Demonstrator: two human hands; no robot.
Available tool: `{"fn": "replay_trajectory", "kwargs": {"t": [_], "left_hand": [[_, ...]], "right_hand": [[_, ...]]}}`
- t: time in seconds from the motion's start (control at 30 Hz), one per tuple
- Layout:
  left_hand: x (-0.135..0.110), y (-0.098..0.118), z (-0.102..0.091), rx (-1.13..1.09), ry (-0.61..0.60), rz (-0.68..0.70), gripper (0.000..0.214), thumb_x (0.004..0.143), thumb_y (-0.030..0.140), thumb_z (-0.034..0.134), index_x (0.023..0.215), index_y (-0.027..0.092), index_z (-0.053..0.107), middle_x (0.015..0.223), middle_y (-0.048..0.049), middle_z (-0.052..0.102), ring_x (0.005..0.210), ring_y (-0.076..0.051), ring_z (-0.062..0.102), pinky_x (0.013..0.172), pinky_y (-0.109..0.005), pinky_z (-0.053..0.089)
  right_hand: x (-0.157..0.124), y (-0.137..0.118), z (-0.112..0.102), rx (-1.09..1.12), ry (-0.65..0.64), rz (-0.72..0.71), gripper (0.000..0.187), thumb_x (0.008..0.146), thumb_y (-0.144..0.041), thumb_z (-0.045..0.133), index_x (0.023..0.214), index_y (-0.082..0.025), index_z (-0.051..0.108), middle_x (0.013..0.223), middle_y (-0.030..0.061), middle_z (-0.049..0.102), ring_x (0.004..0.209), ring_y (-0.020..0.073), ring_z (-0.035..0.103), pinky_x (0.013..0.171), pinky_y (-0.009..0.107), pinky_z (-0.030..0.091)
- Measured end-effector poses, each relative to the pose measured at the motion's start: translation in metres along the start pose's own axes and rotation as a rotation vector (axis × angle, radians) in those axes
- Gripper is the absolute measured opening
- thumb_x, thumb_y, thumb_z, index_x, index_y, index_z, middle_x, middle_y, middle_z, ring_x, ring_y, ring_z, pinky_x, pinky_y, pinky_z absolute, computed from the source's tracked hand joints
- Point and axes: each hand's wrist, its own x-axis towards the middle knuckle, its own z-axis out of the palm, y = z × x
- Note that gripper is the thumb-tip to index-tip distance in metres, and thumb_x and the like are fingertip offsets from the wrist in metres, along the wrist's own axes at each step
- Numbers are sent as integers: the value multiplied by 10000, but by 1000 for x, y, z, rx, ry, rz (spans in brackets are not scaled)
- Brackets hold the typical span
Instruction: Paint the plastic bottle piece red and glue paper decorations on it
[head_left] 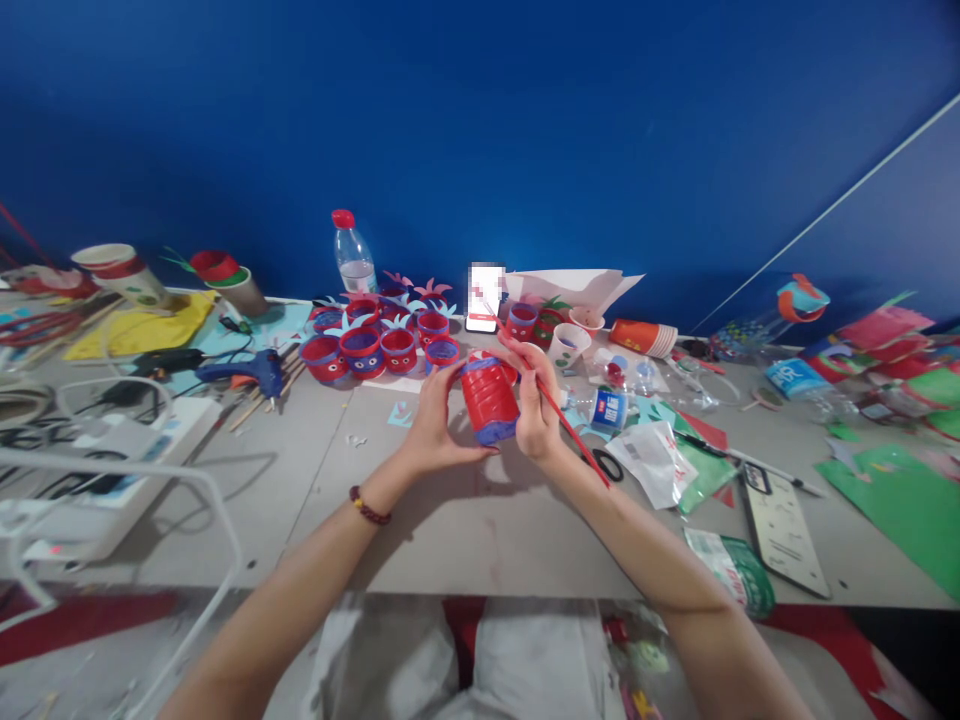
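In front of me, above the grey table, a red plastic bottle section [489, 398] with a blue-painted end is held tilted. My left hand [435, 422] is closed around its left side, thumb beneath and fingers above. My right hand [538, 412] touches its right side and grips a thin red paintbrush [574, 440], whose shaft slants down along the forearm. Just behind stand several red and blue cups [397, 350] with eyes and paper leaves. A lit phone [485, 300] leans upright against the blue wall.
To the left are a blue glue gun [247, 374], a white power strip [142, 470] with cables, and a bottle [352, 255]. At right lie a clear bottle [609, 407], black scissors [606, 465], a white packet [651, 462], another phone [784, 528] and green paper [900, 510].
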Motion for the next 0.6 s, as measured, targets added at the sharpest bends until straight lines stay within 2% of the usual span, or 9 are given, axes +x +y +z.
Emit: {"fn": "replay_trajectory", "kwargs": {"t": [0.13, 0.23, 0.37, 0.5, 0.6], "left_hand": [[3, 3, -4, 57, 17, 13, 1052, 587, 558, 823, 1438, 269, 276, 1399, -154, 441, 1290, -362, 458, 1067, -570, 398], [5, 2, -5, 106, 41, 19, 1043, 587, 522, 833, 1432, 259, 280, 1381, -154, 451, 1270, -359, 468, 1059, -565, 400], [5, -1, -6, 171, 75, 16, 1102, 598, 511, 842, 1470, 265, 214, 1390, -163, 433, 1291, -379, 443, 1072, -588, 376], [5, -3, -7, 210, 38, 2, 1170, 609, 476, 846, 1509, 288, 121, 1411, -164, 397, 1314, -387, 418, 1087, -608, 363], [5, -4, -6, 233, 26, 37, 1138, 609, 449, 847, 1502, 280, 163, 1384, -160, 399, 1307, -389, 421, 1080, -606, 380]], "right_hand": [[0, -1, -1, -51, -2, -25, 346, 992, -476, 335, 1217, -317, 545, 1267, 56, 634, 1226, 227, 582, 1085, 441, 444], [9, -10, -7, -25, 3, -31, 339, 976, -503, 363, 1156, -305, 573, 1229, 69, 655, 1146, 239, 626, 1038, 456, 480], [30, -24, -23, 38, 102, -32, 213, 938, -475, 484, 960, -291, 589, 974, 46, 710, 959, 228, 693, 896, 440, 560], [50, -30, -45, 183, 72, 36, 122, 899, -397, 581, 940, -282, 570, 829, 17, 710, 856, 216, 718, 781, 412, 594], [58, -29, -60, 195, -13, 105, 161, 853, -390, 662, 908, -255, 595, 790, 23, 714, 821, 219, 726, 730, 396, 608]]}}
